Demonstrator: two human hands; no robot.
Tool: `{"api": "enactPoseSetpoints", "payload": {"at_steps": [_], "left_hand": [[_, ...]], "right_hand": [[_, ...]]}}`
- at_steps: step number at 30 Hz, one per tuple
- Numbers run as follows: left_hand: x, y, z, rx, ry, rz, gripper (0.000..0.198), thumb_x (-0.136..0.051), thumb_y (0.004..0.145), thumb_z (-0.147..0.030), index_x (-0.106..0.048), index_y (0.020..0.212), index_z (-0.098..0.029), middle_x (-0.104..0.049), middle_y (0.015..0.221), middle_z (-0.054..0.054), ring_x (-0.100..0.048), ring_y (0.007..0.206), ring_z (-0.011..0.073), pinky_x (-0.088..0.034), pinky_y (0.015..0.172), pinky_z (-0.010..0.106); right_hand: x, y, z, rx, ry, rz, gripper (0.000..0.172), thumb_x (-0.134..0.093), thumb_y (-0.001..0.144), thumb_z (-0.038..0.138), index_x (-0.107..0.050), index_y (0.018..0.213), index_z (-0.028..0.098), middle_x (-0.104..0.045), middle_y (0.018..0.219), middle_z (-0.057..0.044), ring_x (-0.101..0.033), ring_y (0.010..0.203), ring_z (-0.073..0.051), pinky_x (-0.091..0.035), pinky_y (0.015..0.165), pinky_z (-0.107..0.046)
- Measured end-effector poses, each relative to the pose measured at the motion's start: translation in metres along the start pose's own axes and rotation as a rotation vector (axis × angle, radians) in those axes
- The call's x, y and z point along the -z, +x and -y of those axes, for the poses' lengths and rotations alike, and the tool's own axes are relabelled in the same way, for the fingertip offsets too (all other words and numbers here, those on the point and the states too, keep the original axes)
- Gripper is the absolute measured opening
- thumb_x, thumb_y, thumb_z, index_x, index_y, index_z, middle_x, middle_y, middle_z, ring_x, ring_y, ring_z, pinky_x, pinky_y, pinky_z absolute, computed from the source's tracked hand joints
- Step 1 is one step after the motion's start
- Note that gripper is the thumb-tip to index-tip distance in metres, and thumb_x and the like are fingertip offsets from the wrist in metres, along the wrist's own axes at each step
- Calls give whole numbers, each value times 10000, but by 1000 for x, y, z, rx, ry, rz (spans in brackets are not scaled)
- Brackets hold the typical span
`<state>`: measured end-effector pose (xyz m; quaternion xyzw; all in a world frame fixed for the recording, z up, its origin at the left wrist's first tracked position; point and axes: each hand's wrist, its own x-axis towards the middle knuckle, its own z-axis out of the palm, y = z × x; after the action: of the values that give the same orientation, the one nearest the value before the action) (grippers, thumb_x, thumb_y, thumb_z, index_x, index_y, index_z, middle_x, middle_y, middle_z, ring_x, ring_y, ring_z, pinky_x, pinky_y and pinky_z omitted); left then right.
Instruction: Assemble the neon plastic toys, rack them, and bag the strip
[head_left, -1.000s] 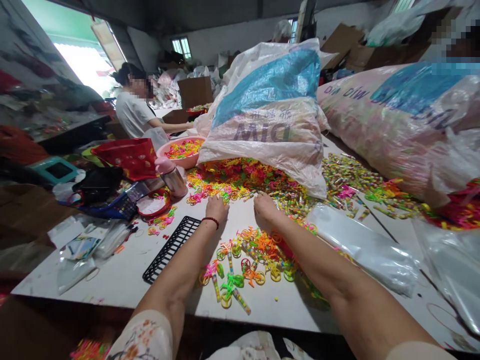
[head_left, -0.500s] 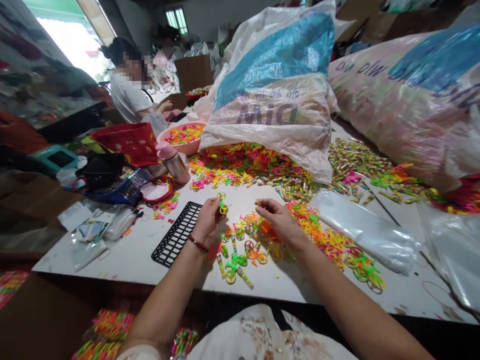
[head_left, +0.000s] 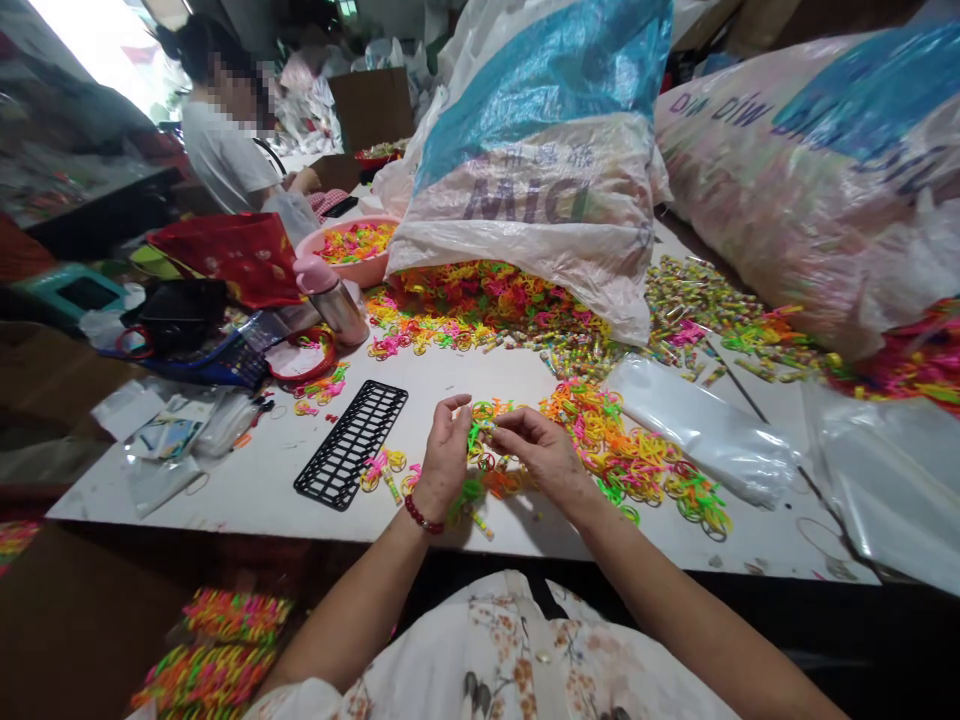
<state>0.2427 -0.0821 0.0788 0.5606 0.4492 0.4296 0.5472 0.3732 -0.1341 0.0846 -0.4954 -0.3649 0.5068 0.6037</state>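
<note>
The person's left hand (head_left: 448,455) and right hand (head_left: 544,452) meet just above the near part of the white desk (head_left: 262,490). The fingers of both hands are drawn together in a pinch on a small green plastic piece (head_left: 475,436) held between them. What the right fingertips add to it is too small to make out. A red bead bracelet (head_left: 422,517) sits on the left wrist.

Directly beneath the hands lies a small cluster of neon toy pieces (head_left: 491,485) in pink, green and orange. Just to the right of it spreads a wider heap of orange, yellow and green rings (head_left: 637,460). A black grid tray (head_left: 351,443) lies flat on the desk to the left of the left hand, apart from it.

Beyond the hands a big clear sack (head_left: 540,160) with a blue panel spills coloured rings onto the desk. Its large purple letters read roughly "MiC", warped by folds, with a line of smaller print above that cannot be read. A second sack (head_left: 810,170) at the right shows "DIW DIW" in purple.

Clear plastic bags (head_left: 705,430) lie to the right of the ring heap. At the left stand a pink basin (head_left: 358,268) of coloured pieces, a pink-lidded flask (head_left: 334,300) and a red bag (head_left: 232,260). A co-worker (head_left: 225,150) in a white shirt sits at the far left.
</note>
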Motion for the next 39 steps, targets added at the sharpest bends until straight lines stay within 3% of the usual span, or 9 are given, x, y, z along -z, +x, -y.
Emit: {"api": "enactPoseSetpoints", "payload": {"at_steps": [9,16,25,28,34,39], "left_hand": [[0,-3,-1,-70,98,57,296,-461,943,-447,-542,1081,-198,-579,878,17,-532,774,136,-441,748,263],[-1,-1,2,-19,34,21,306,-454,937,-469,-550,1042,-197,-611,953,37,-563,890,153,-447,815,263],[1,-3,-6,-49,212,9,237,-450,948,-390,-545,1050,-199,-609,946,28,-556,858,151,-426,796,269],[1,0,-4,-14,147,-18,247,-460,933,-411,-552,1007,-194,-605,950,29,-553,906,157,-422,842,272],[1,6,-1,78,-10,79,307,-497,895,-488,-567,947,-193,-597,887,17,-547,841,152,-440,808,273],[-5,6,-4,19,-12,-13,276,-476,922,-459,-553,1007,-208,-596,909,15,-551,846,146,-443,796,258]], "right_hand": [[5,-3,-2,41,-57,-11,266,-763,731,422,-674,815,186,-662,730,7,-614,688,-126,-526,685,-275],[9,-6,-8,341,-428,-8,97,-634,864,265,-691,931,225,-705,928,-39,-659,884,-172,-535,836,-325],[6,-16,2,669,-724,25,234,-538,885,137,-705,1008,244,-721,1064,-83,-665,1018,-193,-547,900,-360],[5,-16,5,636,-689,74,240,-546,878,125,-710,1010,244,-727,1054,-77,-672,1007,-188,-552,894,-355],[3,-12,10,482,-508,93,174,-602,863,167,-733,931,259,-743,991,-35,-689,936,-177,-555,871,-348],[8,-7,8,467,-503,-40,142,-613,887,233,-719,979,252,-727,957,-40,-674,894,-173,-548,837,-336]]}}
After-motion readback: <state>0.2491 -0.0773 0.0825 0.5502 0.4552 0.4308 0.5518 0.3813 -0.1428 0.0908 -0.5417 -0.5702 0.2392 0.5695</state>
